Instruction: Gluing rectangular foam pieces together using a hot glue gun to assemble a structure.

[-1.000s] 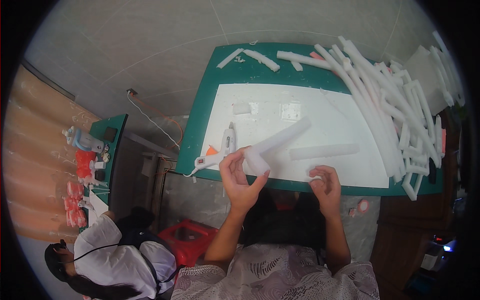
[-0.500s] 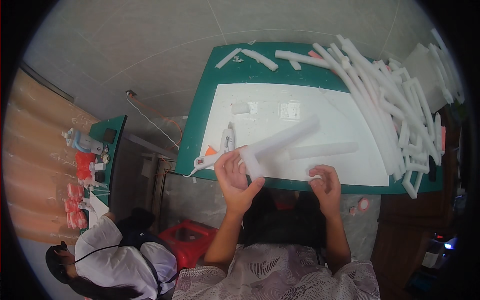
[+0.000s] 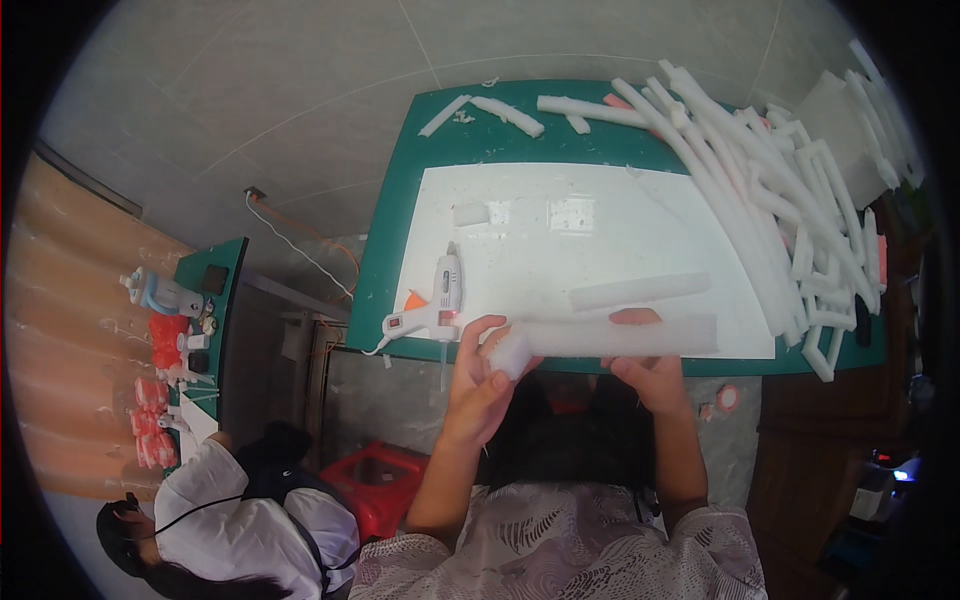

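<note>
Near the front edge of the table, both hands hold an L-shaped white foam piece. My left hand is closed around its short, blocky end. Farther along the long arm, my right hand grips with the fingers behind and the thumb in front. Just beyond lies a loose straight foam stick on the white board. To the left of my left hand rests a white glue gun with an orange part, and a short foam block sits farther back.
A big pile of white foam rods and frames covers the right side of the green table. Foam scraps lie along the back. At lower left, a person in white sits by a red stool and a side table.
The foam piece has swung from slanting away to lying nearly level across my front. My right hand, empty before, has taken hold of its long arm.
</note>
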A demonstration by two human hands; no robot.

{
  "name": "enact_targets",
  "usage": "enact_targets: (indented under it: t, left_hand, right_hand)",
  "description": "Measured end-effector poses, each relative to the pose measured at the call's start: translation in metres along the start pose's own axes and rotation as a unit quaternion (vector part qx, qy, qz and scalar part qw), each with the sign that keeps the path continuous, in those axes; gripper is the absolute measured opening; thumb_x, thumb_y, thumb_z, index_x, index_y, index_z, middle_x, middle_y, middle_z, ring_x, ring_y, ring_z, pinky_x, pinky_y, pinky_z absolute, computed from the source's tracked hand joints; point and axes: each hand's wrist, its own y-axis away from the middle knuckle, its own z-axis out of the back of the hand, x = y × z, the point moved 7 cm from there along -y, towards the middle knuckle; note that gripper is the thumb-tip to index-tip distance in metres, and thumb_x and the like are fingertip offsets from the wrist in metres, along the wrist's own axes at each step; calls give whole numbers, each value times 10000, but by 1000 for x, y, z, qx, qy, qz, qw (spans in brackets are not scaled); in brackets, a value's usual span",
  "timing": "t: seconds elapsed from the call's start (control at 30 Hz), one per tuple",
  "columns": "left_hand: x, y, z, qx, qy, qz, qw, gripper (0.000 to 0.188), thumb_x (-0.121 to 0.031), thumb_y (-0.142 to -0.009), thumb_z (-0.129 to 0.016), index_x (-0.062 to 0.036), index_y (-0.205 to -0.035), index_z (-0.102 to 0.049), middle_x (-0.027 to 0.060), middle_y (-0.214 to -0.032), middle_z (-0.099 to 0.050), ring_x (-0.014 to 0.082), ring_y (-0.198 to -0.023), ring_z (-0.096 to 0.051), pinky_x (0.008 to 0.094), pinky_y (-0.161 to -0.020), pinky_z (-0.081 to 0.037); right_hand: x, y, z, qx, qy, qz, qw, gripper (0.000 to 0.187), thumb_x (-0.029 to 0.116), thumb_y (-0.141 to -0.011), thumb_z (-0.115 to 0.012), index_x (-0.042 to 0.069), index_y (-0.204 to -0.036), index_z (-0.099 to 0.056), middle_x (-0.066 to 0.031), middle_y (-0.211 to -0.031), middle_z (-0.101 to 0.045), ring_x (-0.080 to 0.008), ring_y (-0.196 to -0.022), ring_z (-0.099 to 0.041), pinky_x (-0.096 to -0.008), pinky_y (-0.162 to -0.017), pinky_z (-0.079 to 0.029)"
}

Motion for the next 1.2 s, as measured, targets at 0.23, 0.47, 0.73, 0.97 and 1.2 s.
enact_targets:
  t: [0.23,0.47,0.73,0.97,1.2]
  left_hand:
    - [-2,1,3,23,-20,5,1000,872,-475,-784,-797,-83,-1401,-322,161,-1332,-493,313,-1295,-471,519,-1089,-367]
    - [-5,3,3,42,-27,-6,999,908,-545,-796,-763,-77,-1422,-303,172,-1347,-481,324,-1290,-474,512,-1056,-409]
    - [-4,3,2,52,-26,-2,998,792,-365,-873,-751,-27,-1426,-295,200,-1317,-510,268,-1145,-580,411,-978,-474]
    - [-17,4,-2,7,-214,-105,971,674,-29,-832,-724,-7,-1411,-380,187,-1377,-467,246,-1127,-570,351,-915,-496]
    - [-35,-10,-36,75,-511,-213,829,1017,-80,-630,-893,-41,-1483,-341,149,-1460,-409,289,-1255,-472,381,-917,-502]
  right_hand:
    - [4,5,-5,-10,-15,-16,1000,465,16,-829,-719,-18,-1256,-537,-82,-1206,-549,-157,-1127,-503,-309,-972,-411]
    - [-4,6,1,-34,-38,-9,999,428,15,-834,-703,-22,-1229,-542,-89,-1196,-553,-159,-1032,-549,-300,-893,-457]
    - [-16,5,15,-134,-259,-14,956,257,96,-940,-629,-37,-1149,-562,-117,-1031,-637,-207,-869,-620,-358,-736,-521]
    - [-15,6,14,-147,-243,-31,958,256,122,-970,-606,-57,-1148,-561,-132,-1029,-661,-208,-806,-654,-344,-699,-540]
    - [-14,8,13,-165,-226,-21,960,301,147,-967,-618,-41,-1189,-541,-122,-1077,-650,-187,-782,-650,-323,-643,-540]
